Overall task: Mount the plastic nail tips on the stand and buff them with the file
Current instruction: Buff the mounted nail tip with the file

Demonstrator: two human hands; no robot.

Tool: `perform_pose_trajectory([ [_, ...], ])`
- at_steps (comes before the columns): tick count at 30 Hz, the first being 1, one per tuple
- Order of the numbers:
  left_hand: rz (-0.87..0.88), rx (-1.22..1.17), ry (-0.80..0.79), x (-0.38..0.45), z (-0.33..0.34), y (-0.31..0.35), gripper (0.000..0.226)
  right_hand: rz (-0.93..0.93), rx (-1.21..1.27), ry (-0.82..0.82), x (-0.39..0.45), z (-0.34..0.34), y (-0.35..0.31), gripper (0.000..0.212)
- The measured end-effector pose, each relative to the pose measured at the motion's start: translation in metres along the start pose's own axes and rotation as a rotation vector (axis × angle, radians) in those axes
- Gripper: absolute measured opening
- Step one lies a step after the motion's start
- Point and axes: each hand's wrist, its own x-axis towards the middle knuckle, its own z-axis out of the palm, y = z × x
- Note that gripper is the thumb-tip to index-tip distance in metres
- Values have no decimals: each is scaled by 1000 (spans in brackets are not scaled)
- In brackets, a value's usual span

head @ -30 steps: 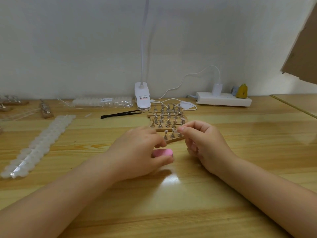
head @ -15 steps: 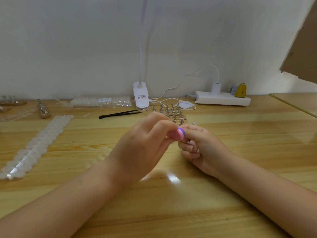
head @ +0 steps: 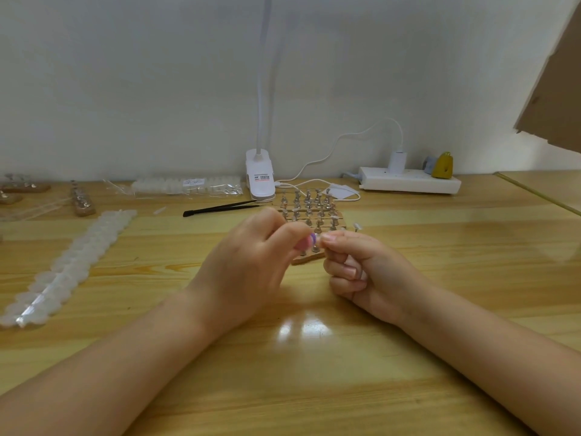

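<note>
Head view: both hands meet low over the wooden table [head: 440, 357], just in front of the stand.
Left hand [head: 251, 272]: fingers curled round a pink-and-purple buffing file [head: 306, 242], its end turned toward the right fingertips so the grit can reach the tip.
Right hand [head: 361, 269]: fingers curled, thumb and forefinger pinching something small against the file; likely one nail tip, too small to confirm.
Stand [head: 309, 212]: wooden base with rows of metal pegs, just behind the hands, kept within reach for mounting.
Spare tips: white strip [head: 72, 265] lies well left.
Tweezers [head: 220, 209]: black, idle, near the lamp clip [head: 259, 177].
Step, judged: buffing by hand.
</note>
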Motion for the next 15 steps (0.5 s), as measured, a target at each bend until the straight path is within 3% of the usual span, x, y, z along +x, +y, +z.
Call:
perform_pose_trajectory([
  [3,-74,5,31,-2,-1,-5,20,-2,8,6,0,0,0,6],
  [7,49,-132,58,3,3,12,19,-37,-8,-22,-1,-1,0,8],
  [12,-114,-84,40,-2,4,1,26,-47,13,-30,0,-2,0,8],
  [15,-84,-139,106,2,4,6,25,-63,0,-46,0,-1,2,6],
])
